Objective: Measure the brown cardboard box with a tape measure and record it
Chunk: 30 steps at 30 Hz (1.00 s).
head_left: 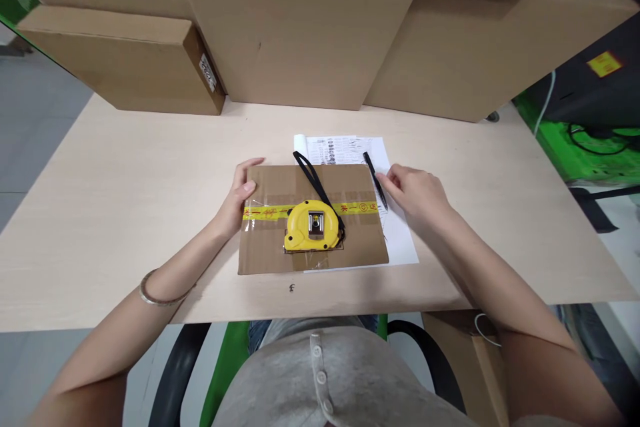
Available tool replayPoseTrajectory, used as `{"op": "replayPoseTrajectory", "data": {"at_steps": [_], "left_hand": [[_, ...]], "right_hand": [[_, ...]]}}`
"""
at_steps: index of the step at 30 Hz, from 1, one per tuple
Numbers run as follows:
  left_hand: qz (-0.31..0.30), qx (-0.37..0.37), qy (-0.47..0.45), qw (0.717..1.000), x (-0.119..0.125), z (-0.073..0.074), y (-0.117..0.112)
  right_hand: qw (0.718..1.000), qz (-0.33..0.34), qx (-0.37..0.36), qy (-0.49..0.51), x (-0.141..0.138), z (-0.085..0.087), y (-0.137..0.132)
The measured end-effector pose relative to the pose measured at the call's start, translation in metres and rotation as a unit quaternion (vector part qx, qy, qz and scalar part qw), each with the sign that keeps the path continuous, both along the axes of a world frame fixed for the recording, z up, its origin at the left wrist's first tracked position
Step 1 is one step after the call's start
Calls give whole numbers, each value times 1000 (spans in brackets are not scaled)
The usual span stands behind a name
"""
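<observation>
A flat brown cardboard box point(270, 243) with a strip of yellow printed tape point(357, 208) lies in front of me. My left hand point(239, 203) grips its left edge, thumb on top and fingers around the far corner. On the box rests a yellow tape measure point(297, 223) with a black wrist strap point(313, 177) looped away from me. Beside the box's right edge, my right hand point(417, 192) is closed, its fingertips pinched at a black pen point(369, 163). Printed paper sheets point(400, 240) lie partly hidden under the box.
Large cardboard boxes point(295, 33) stand along the back of the table point(125, 213), with a smaller carton point(115, 67) at the left. Dark equipment point(575, 93) and a green surface point(555, 140) are at the right. Black chair armrests point(175, 373) flank my body below the table edge.
</observation>
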<state>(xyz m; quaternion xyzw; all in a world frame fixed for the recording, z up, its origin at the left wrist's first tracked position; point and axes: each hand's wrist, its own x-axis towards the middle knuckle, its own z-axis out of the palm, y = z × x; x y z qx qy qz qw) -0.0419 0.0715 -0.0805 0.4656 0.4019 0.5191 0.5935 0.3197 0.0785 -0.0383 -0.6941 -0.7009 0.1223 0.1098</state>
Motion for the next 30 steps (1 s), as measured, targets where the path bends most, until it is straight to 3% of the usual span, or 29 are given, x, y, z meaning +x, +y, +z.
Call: {"op": "replayPoseTrajectory", "data": {"at_steps": [2,5,7,9,14,20,23,25,30], "left_hand": [[24,90,46,995,-8,-4,3],[26,180,80,980,-19,-7,2],[9,195,101,975,-22,-8,-1],[-7,186,115,976,-23,-7,-5],[-51,147,63,986,-18,-3,-10],[-52,131,27,990,-11,-3,-11],[-52,91,-7,994,-9,-3,-11],[-55,64,-34,996,-8,-3,-11],[-107,28,-45,993,-16,-5,-10]], "right_hand": [[995,33,79,46,-16,18,-10],[963,190,167,96,-46,39,-27],[939,292,163,80,-64,46,-37],[926,347,131,68,-78,49,-44],[910,396,29,120,-96,59,-52],[862,456,25,222,-121,65,-37],[843,455,64,281,-135,64,-20],[835,469,75,277,-146,65,-11],[833,521,22,182,-161,67,0]]}}
